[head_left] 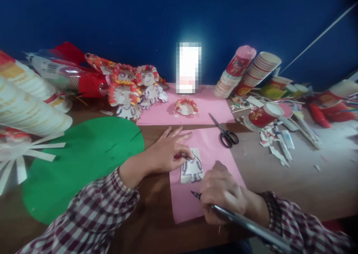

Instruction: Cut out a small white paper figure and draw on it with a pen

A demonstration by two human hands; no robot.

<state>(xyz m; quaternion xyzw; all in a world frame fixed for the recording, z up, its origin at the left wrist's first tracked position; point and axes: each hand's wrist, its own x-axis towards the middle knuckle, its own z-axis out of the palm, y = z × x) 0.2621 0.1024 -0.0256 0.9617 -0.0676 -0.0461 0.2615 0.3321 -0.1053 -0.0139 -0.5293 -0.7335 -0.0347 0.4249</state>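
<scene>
A small white paper with a body and dress outlined in dark ink (pixel 192 168) lies on a pink sheet (pixel 181 205). My left hand (pixel 170 151) rests at its upper left, fingers spread, with fingertips touching the paper's top edge. Close to the drawing's lower right, my right hand (pixel 223 194) is closed around a silver-grey pen (pixel 246 221). The pen's dark tip points left, just above the pink sheet and apart from the drawing. Beyond the pink sheet's upper right lie black-handled scissors (pixel 228 136), slightly parted.
A red-and-yellow wrapped ring (pixel 187 107) sits on a farther pink sheet (pixel 220 110). Left are a green paper oval (pixel 89 164), paper cup stacks (pixel 33 101) and ring-headed paper figures (pixel 125 94). Right are more cup stacks (pixel 260 69), a red cup (pixel 264 115) and paper scraps.
</scene>
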